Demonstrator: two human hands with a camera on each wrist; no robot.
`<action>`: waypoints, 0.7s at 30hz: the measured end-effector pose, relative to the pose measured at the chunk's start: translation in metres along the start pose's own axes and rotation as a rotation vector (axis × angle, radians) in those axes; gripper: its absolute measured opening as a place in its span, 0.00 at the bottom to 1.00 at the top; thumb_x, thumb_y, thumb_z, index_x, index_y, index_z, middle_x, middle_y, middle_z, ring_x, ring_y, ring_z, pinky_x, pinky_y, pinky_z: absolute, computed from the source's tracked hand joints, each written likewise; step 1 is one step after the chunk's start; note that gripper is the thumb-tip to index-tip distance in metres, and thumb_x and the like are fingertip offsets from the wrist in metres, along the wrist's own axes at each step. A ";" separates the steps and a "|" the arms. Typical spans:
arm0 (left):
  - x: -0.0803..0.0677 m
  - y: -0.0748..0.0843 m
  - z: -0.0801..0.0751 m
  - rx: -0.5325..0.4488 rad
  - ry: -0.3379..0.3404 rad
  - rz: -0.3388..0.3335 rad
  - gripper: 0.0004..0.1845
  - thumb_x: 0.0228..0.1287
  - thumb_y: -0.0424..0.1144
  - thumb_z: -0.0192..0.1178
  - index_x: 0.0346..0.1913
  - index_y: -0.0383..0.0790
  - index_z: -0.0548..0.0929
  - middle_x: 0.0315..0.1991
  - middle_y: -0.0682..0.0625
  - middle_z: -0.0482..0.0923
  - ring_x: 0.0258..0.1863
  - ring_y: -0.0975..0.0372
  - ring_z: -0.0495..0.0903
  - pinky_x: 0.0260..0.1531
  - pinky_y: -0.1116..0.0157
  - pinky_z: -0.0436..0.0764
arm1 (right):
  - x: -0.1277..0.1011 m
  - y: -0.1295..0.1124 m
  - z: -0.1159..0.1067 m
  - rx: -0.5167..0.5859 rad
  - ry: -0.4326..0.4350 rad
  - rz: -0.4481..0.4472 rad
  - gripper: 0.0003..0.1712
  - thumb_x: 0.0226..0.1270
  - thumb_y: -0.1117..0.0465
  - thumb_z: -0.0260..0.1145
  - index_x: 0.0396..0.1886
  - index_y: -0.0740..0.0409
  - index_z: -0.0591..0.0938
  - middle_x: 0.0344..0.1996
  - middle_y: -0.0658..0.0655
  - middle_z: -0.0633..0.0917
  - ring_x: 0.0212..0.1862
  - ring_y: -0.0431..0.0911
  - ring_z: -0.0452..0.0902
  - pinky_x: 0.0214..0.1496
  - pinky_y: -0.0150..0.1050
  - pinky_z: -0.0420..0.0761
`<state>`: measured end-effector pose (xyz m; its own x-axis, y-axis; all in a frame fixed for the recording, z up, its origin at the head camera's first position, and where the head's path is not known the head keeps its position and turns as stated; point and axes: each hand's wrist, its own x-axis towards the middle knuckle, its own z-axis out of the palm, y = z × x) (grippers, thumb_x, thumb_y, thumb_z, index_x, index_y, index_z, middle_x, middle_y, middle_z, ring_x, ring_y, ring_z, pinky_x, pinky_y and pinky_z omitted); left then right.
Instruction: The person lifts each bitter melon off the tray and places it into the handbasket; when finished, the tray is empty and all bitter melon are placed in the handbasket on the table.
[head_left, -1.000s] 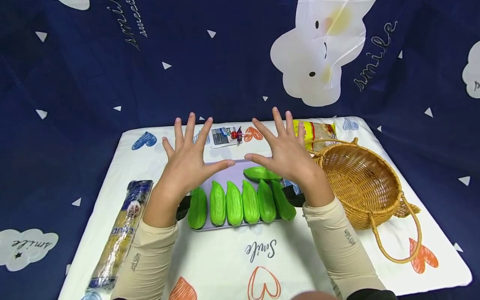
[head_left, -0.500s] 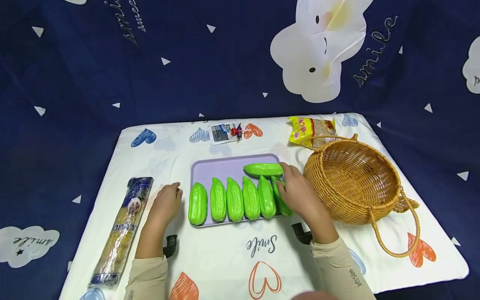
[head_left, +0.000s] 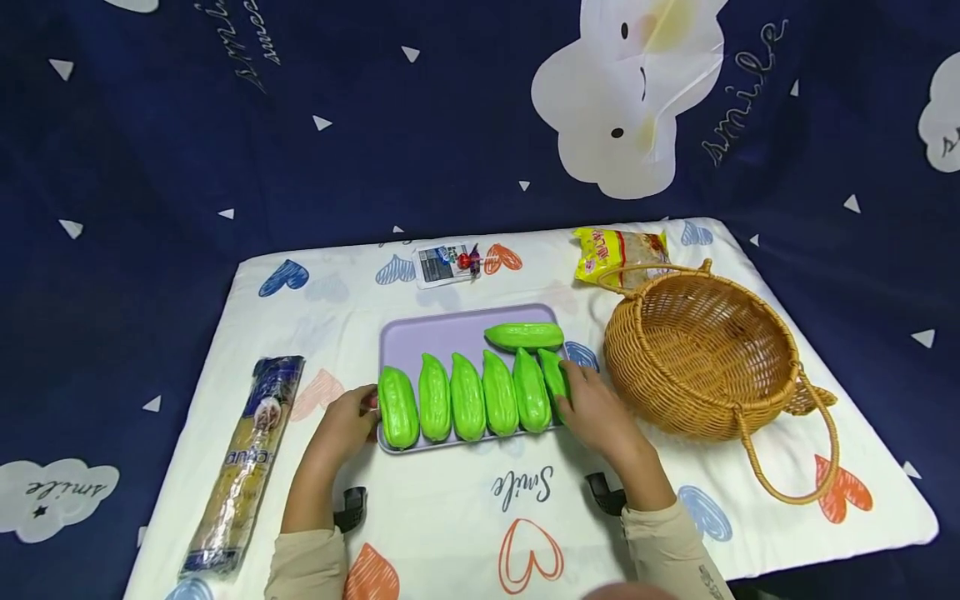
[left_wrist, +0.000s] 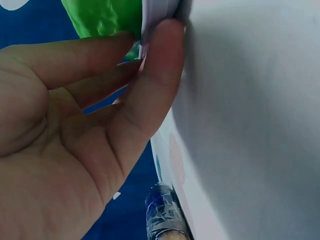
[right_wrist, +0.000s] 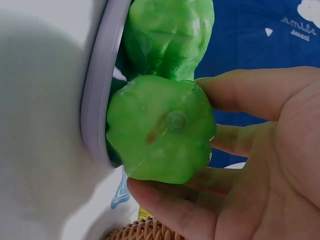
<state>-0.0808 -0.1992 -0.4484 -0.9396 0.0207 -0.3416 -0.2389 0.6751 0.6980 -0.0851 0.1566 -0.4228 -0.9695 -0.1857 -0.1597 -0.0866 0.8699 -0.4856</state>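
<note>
- Gripping lower centre of frame, my right hand (head_left: 596,412) curled fingers (right_wrist: 240,97) round the rightmost gourd (head_left: 555,379), seemingly light, glossy, slippery.
- My left hand (head_left: 347,421) pinched the tray (head_left: 450,329) rim.

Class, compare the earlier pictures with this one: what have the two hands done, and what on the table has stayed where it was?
Both hands came down from above the tray. The left hand moved in to take the tray's left edge; the right hand settled round the rightmost green gourd in the row. The tray, the other gourds, the basket and the packets stayed put.
</note>
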 end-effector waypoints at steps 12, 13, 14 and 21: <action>-0.001 0.002 0.002 0.054 0.046 -0.005 0.26 0.64 0.25 0.53 0.66 0.27 0.69 0.49 0.35 0.77 0.40 0.53 0.79 0.36 0.60 0.80 | -0.002 0.000 0.000 -0.022 0.016 -0.032 0.38 0.68 0.57 0.62 0.73 0.66 0.60 0.64 0.73 0.69 0.64 0.67 0.67 0.62 0.62 0.69; -0.002 0.002 0.002 0.054 0.048 -0.006 0.26 0.63 0.25 0.52 0.66 0.26 0.69 0.49 0.34 0.78 0.40 0.52 0.79 0.35 0.60 0.81 | -0.002 -0.001 0.000 -0.017 0.021 -0.030 0.38 0.68 0.57 0.62 0.73 0.66 0.60 0.64 0.73 0.69 0.64 0.67 0.67 0.62 0.61 0.69; -0.002 0.002 0.002 0.058 0.050 -0.006 0.26 0.63 0.25 0.52 0.66 0.26 0.69 0.49 0.34 0.78 0.40 0.52 0.79 0.35 0.60 0.81 | -0.002 -0.001 0.000 -0.013 0.026 -0.028 0.38 0.68 0.58 0.62 0.73 0.65 0.60 0.63 0.72 0.69 0.63 0.66 0.68 0.62 0.61 0.70; -0.004 0.004 0.001 0.066 0.054 -0.007 0.26 0.64 0.24 0.52 0.66 0.27 0.69 0.48 0.36 0.78 0.43 0.50 0.78 0.36 0.59 0.80 | -0.015 -0.017 -0.028 0.025 0.170 -0.097 0.38 0.67 0.57 0.62 0.73 0.62 0.61 0.64 0.68 0.69 0.60 0.62 0.71 0.57 0.59 0.74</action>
<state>-0.0782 -0.1956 -0.4451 -0.9503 -0.0228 -0.3104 -0.2304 0.7221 0.6523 -0.0751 0.1572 -0.3885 -0.9819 -0.1861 0.0355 -0.1777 0.8398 -0.5130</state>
